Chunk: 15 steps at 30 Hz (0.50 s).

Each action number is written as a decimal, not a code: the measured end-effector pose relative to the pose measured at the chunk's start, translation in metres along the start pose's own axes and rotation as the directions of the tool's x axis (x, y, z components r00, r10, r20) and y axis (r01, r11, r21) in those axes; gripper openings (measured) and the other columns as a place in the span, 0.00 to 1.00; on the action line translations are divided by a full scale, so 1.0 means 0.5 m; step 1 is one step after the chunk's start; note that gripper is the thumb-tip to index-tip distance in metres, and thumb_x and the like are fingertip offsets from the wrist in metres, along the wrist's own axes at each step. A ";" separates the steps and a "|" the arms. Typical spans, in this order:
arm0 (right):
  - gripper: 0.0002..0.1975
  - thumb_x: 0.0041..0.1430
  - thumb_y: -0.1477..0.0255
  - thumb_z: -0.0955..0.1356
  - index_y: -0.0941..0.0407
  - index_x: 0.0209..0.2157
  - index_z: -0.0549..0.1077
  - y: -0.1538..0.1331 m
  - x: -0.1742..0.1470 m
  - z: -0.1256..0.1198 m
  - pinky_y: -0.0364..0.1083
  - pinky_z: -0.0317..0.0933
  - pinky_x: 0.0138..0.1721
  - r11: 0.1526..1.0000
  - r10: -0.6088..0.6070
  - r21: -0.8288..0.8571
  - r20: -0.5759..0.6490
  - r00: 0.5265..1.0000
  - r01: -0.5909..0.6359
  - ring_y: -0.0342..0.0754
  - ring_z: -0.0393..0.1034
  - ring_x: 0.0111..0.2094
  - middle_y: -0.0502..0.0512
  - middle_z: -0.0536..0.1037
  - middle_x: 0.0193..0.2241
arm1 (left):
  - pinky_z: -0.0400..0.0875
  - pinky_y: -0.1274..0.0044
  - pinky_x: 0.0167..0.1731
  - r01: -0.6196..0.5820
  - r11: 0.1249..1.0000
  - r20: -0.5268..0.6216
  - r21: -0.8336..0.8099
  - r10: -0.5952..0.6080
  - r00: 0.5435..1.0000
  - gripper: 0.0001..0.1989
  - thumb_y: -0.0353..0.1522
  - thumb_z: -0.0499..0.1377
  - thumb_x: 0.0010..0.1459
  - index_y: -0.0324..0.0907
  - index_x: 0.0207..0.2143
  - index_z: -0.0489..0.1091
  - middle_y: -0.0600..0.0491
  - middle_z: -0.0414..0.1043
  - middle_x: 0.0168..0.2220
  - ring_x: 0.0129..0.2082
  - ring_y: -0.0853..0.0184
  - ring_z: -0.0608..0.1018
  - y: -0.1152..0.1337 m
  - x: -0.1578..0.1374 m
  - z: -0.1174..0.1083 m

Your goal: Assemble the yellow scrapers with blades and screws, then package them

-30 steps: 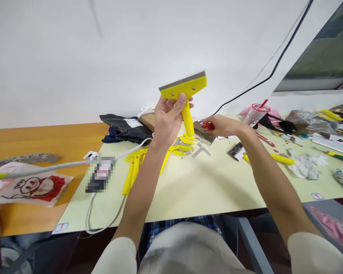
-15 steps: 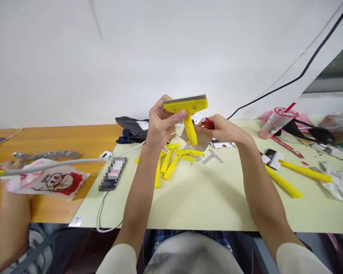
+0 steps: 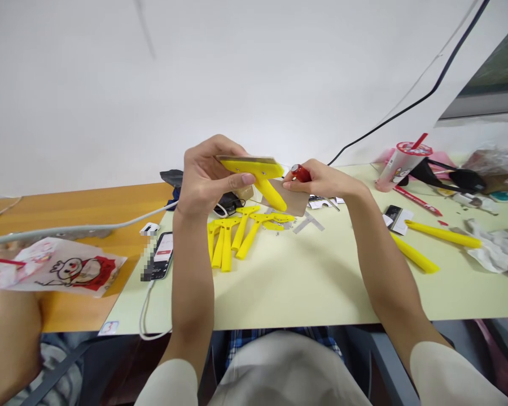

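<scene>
Raised over the desk, my left hand (image 3: 207, 175) grips a yellow scraper (image 3: 256, 169) by its wide head, thumb on the front. Two screws and a thin metal strip show on that head, and the handle slants down to the right. My right hand (image 3: 322, 177) is closed on a red-handled screwdriver (image 3: 300, 173), whose shaft is mostly hidden. Below its fingers hangs a flat grey-brown sheet (image 3: 295, 201); whether they hold it I cannot tell. Several yellow scraper handles (image 3: 249, 237) lie on the desk beneath, beside a T-shaped metal piece (image 3: 309, 223).
At right lie two yellow handles (image 3: 442, 234), a red pencil-like stick (image 3: 419, 201), crumpled tissue (image 3: 495, 242) and a drink cup (image 3: 402, 166). A phone (image 3: 163, 254) with a white cable is at left. Another person's arm (image 3: 17, 321) rests by a printed bag (image 3: 80, 268).
My left hand has moved left and slightly down with the scraper, whose head now tips back more. My right hand stays near it with the screwdriver. The view has shifted slightly.
</scene>
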State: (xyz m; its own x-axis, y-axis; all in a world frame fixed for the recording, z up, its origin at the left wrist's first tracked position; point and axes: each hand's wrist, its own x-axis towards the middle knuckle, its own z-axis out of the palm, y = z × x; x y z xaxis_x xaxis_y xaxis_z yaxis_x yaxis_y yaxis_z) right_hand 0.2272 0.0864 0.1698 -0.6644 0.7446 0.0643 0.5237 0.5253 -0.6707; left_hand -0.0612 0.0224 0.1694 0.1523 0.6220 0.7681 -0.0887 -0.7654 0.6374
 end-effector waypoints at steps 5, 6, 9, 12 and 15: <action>0.19 0.69 0.57 0.72 0.54 0.30 0.67 -0.025 -0.009 0.005 0.48 0.43 0.28 0.995 -0.065 -0.072 -0.025 0.998 0.063 0.43 0.48 0.27 0.45 0.57 0.24 | 0.86 0.64 0.41 0.020 1.000 0.170 -0.022 -0.016 0.985 0.15 0.34 0.82 0.53 0.52 0.43 0.87 0.52 0.87 0.39 0.39 0.57 0.88 0.027 -0.004 0.013; 0.17 0.69 0.59 0.71 0.54 0.31 0.69 -0.034 -0.013 0.006 0.48 0.43 0.28 0.994 -0.072 -0.089 -0.026 0.997 0.069 0.43 0.48 0.27 0.45 0.58 0.24 | 0.86 0.64 0.41 0.044 0.999 0.205 -0.007 -0.041 0.978 0.14 0.35 0.82 0.54 0.52 0.43 0.88 0.51 0.87 0.40 0.40 0.57 0.89 0.033 -0.005 0.016; 0.14 0.68 0.60 0.71 0.55 0.32 0.73 -0.065 -0.027 0.010 0.48 0.43 0.28 0.995 -0.055 -0.084 -0.040 0.998 0.052 0.43 0.48 0.26 0.45 0.59 0.23 | 0.85 0.66 0.42 0.116 0.991 0.257 0.062 -0.128 0.958 0.11 0.36 0.80 0.58 0.52 0.44 0.89 0.49 0.88 0.41 0.42 0.57 0.88 0.048 -0.007 0.031; 0.14 0.67 0.60 0.73 0.56 0.34 0.76 -0.081 -0.036 0.010 0.47 0.45 0.29 0.998 -0.060 0.031 -0.079 0.995 0.063 0.43 0.50 0.27 0.45 0.61 0.24 | 0.83 0.67 0.40 0.164 0.977 0.273 0.138 -0.197 0.941 0.11 0.38 0.79 0.60 0.51 0.45 0.89 0.49 0.88 0.42 0.41 0.59 0.87 0.053 -0.006 0.048; 0.12 0.65 0.61 0.75 0.56 0.36 0.77 -0.078 -0.038 0.006 0.46 0.47 0.30 0.986 -0.081 0.134 -0.114 0.990 0.096 0.43 0.53 0.28 0.46 0.65 0.26 | 0.82 0.68 0.41 0.136 0.970 0.216 0.200 -0.179 0.960 0.10 0.41 0.79 0.58 0.51 0.42 0.89 0.50 0.87 0.40 0.40 0.61 0.86 0.049 -0.002 0.055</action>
State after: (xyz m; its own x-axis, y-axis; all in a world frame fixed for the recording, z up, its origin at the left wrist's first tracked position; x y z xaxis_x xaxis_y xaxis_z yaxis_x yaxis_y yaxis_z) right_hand 0.2177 0.0506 0.1924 -0.6394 0.7419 0.2019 0.3818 0.5343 -0.7542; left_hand -0.0363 -0.0013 0.1826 0.3745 0.6982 0.6101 0.1318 -0.6914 0.7103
